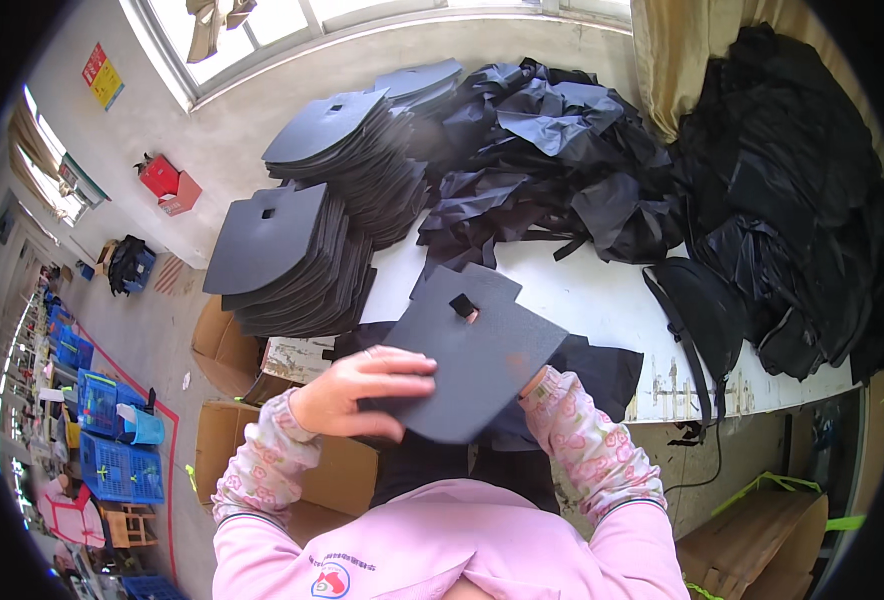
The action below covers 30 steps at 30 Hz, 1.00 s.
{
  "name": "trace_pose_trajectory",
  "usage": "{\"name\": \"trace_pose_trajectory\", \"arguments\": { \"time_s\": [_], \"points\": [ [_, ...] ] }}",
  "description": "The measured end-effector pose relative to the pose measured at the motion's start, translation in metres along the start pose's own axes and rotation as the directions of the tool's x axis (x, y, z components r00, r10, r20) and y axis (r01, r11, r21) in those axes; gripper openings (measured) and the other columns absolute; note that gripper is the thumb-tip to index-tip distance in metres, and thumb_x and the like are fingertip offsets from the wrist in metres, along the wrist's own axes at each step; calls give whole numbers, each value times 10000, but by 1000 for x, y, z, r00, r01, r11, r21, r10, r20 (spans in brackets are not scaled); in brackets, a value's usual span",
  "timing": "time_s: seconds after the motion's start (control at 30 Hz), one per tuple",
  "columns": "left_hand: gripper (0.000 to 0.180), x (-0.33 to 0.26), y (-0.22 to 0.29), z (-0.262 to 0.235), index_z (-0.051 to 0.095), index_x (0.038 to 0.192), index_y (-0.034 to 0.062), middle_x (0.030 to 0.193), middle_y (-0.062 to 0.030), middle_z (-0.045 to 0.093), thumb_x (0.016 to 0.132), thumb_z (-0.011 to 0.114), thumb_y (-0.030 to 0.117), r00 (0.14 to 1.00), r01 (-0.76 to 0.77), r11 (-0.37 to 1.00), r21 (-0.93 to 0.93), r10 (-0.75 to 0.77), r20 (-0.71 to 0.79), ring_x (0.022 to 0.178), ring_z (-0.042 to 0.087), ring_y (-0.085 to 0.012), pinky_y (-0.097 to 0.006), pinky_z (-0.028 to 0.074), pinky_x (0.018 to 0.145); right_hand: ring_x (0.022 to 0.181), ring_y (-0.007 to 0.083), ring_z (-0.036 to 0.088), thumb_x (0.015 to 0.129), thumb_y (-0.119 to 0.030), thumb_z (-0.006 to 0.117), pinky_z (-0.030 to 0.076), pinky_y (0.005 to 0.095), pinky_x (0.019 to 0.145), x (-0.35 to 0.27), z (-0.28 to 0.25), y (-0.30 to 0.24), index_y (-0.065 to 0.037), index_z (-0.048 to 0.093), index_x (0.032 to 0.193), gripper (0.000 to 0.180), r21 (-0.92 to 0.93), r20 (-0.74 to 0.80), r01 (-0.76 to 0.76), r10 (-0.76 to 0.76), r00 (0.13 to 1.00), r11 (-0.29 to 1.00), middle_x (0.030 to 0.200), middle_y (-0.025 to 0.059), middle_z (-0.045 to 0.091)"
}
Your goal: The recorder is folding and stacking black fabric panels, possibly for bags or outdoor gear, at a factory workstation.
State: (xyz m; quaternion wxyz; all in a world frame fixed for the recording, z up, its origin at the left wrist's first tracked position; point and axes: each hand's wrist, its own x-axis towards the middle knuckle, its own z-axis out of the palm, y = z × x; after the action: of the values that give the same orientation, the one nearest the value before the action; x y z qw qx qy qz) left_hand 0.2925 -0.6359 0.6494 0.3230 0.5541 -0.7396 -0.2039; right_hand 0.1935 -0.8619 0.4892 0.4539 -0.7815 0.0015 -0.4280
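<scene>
A dark grey foam panel (482,370) with a small square slot is tilted up in front of me at the table's near edge. My left hand (362,388) rests at its left edge, fingers stretched out and slightly blurred. My right hand (535,384) holds the panel from behind, mostly hidden by it. Through the slot shows a bit of skin, beside a small black piece of webbing or fabric (462,305). Black fabric (597,370) lies under and behind the panel on the white table (602,285).
Stacks of similar grey panels (267,240) stand at the table's left. A heap of black fabric pieces (562,140) lies at the back. Black bags (702,310) and a tall dark pile (782,170) are at the right. Cardboard boxes (337,460) stand below the left edge.
</scene>
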Motion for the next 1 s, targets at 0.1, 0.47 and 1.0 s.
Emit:
{"name": "trace_pose_trajectory", "arguments": {
  "time_s": [0.1, 0.47, 1.0],
  "points": [
    [662, -4, -14, 14, 575, 1308, -5, 1208, -132, 589, 770, 829, 284, 934, 120, 955, -270, -201, -294, 1100, 581, -252, -369, 459, 966, 865, 192, 577, 802, -81, 688, 457, 299, 749, 19, -8, -51, -38, 667, 876, 88, 529, 307, -467, 354, 883, 708, 867, 57, 586],
    [194, 54, -49, 57, 678, 937, 20, 861, -99, 644, 763, 748, -31, 878, 157, 876, 456, 88, -471, 742, 651, -250, -323, 519, 634, 1046, 138, 589, 992, -344, 586, 511, 309, 893, 53, -81, -68, -41, 565, 1264, 407, 216, 916, -929, 268, 299, 299, 1158, 54, 614],
    [133, -141, -66, -75, 633, 967, 33, 842, -35, 633, 868, 712, 73, 373, 739, 653, -165, -600, -708, 674, 601, -124, -244, 476, 623, 874, 233, 610, 799, -85, 755, 492, 334, 813, -22, -182, 74, -62, 562, 1228, 471, -442, 571, -475, 647, 506, 761, 939, 93, 630]
  ]
}}
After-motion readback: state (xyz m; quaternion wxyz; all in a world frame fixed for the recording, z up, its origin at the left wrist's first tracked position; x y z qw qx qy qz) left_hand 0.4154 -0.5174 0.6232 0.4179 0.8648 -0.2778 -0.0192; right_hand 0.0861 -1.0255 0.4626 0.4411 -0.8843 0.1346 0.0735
